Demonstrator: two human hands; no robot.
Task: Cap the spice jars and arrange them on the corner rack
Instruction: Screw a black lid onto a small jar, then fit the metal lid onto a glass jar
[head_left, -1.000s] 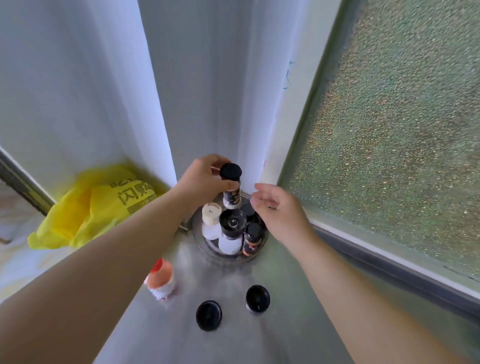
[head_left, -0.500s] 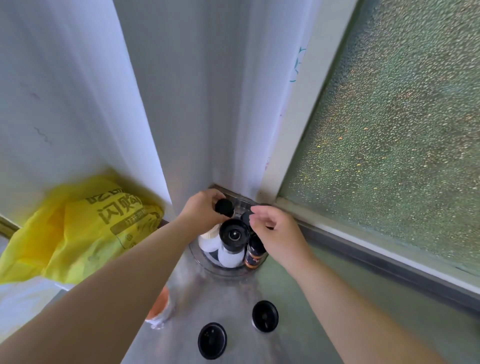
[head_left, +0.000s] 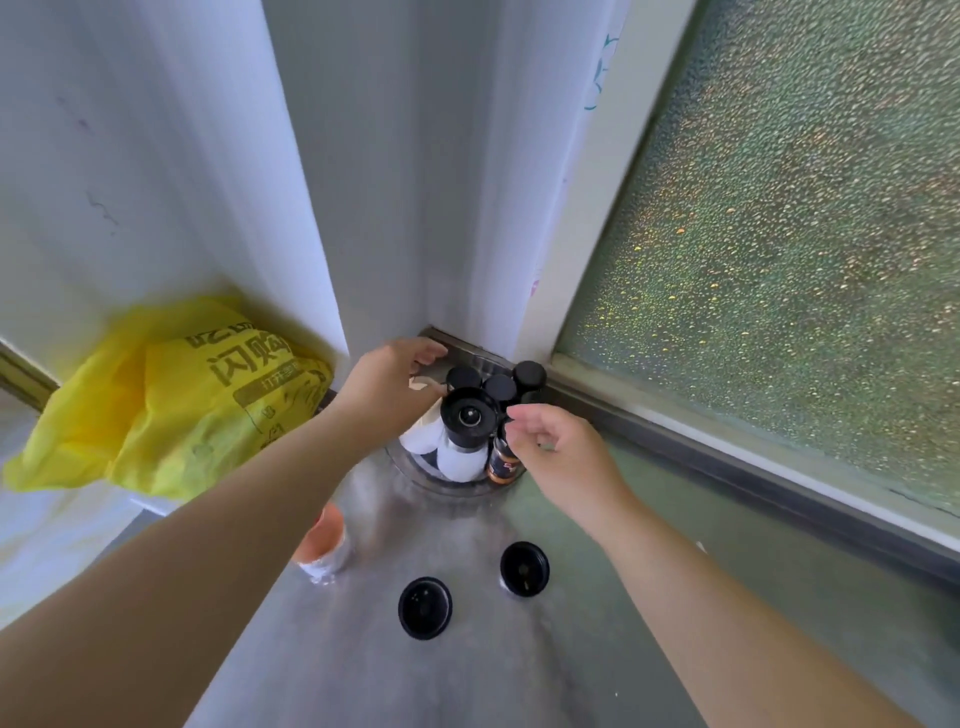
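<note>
A round rack (head_left: 415, 470) sits in the corner of the steel counter and holds several spice jars. In front stands a white jar with a wide black grinder top (head_left: 470, 415), with small black-capped jars (head_left: 500, 387) behind it. My left hand (head_left: 389, 384) rests over the rack's left side beside a beige-capped white jar (head_left: 423, 439), fingers spread and holding nothing. My right hand (head_left: 558, 452) pinches the top of a small dark jar with an orange label (head_left: 503, 466) at the rack's right front. Two loose black lids (head_left: 425, 607) (head_left: 524, 568) lie on the counter.
An orange-topped jar (head_left: 324, 540) stands left of the lids, partly hidden by my left forearm. A yellow plastic bag (head_left: 171, 395) lies against the wall at left. A frosted window (head_left: 779, 260) and its sill run along the right.
My left hand lowered the black-capped jar into the back of the rack and let it go. My right hand closed in on the small front jar.
</note>
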